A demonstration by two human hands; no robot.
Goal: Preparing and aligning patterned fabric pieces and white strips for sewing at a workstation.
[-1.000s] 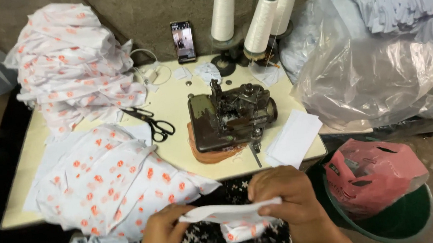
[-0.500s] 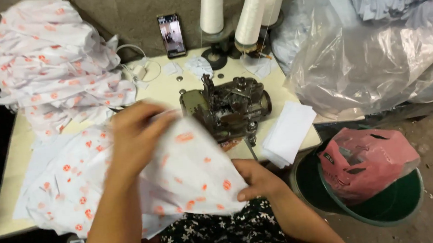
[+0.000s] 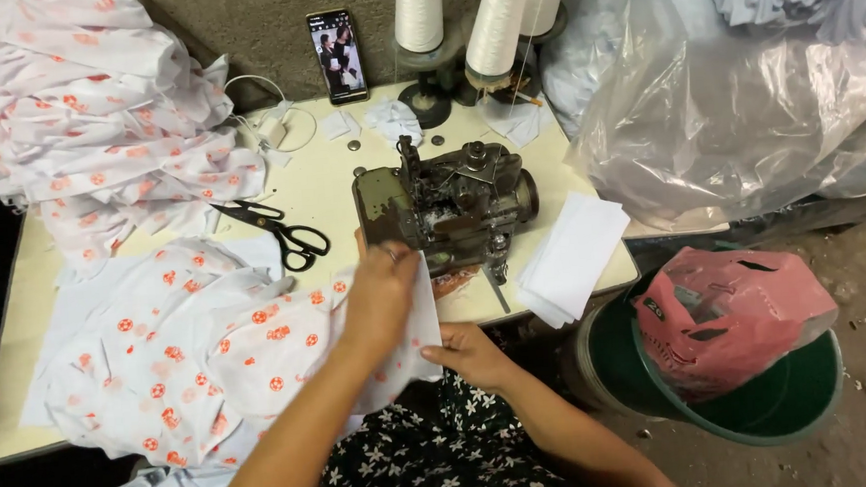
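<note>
- While the right hand (image 3: 475, 356) sits lowest, just off the table edge over the flowered lap, its fingers are curled up under the lower hem of the white orange-dotted fabric piece (image 3: 289, 348), pinching it from below. Half a second back that hand was in about the same spot, so not much change there.
- Left hand (image 3: 381, 297) is the big difference: it was up in the air with the cloth lifted and billowing, now it's come down flat, palm pressing the right end of the fabric piece onto the table (image 3: 17, 329) right in front of the sewing machine. Fingers lie close together, pointing at the machine; can't really see the fingertips themselves.
- So the fabric piece is now spread across the near left half of the table, its right edge under the left hand and touching the base of the machine.
- Black scissors (image 3: 287, 232) lie just beyond the cloth, left of the machine. A second ago they were further from the cloth pile, though the camera view shifted too.
- The dark overlock sewing machine (image 3: 451, 202) stands mid-table, with a stack of plain white cut pieces (image 3: 574, 255) on its right near the table corner.
- Right of the table, a green bucket (image 3: 763, 404) holds a pink plastic bag (image 3: 733, 315).
- Far end: a heap of the same dotted cloth (image 3: 95, 124) at back left, a phone (image 3: 337, 56) propped against the wall, thread cones (image 3: 494, 19), and a big clear plastic bag (image 3: 735, 105) on the right.
</note>
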